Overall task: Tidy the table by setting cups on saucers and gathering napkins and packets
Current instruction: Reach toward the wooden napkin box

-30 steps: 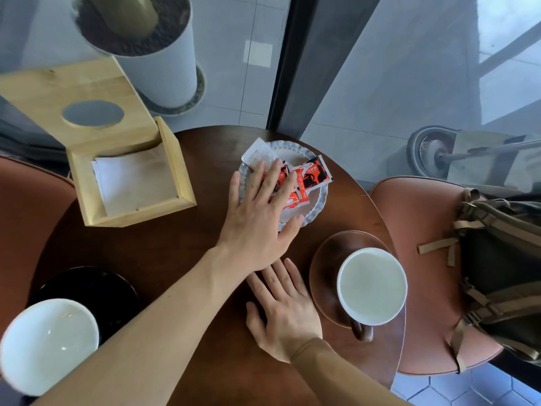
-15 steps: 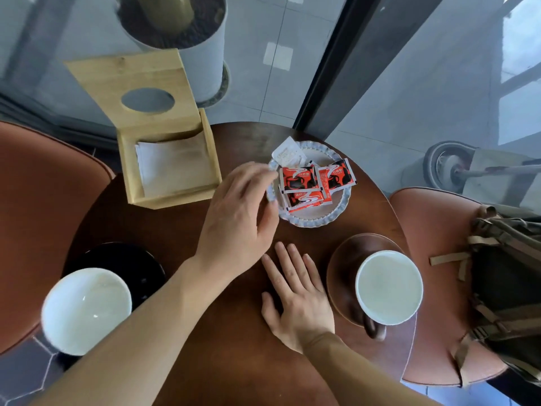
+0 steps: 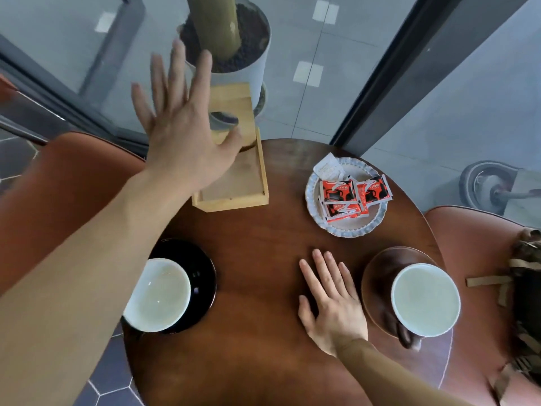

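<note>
The napkin step is judged to be in hand: the left hand is being held spread and empty over the wooden napkin box, whose lid is standing raised. The right hand is being rested flat on the table, gripping nothing. Packets are lying gathered on the scalloped dish; both cups are sitting on saucers. Next, the lid is probably to be pressed shut.

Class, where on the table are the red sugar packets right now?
The red sugar packets lie on the scalloped pale plate, far right of the round wooden table, beyond the right hand.
</note>
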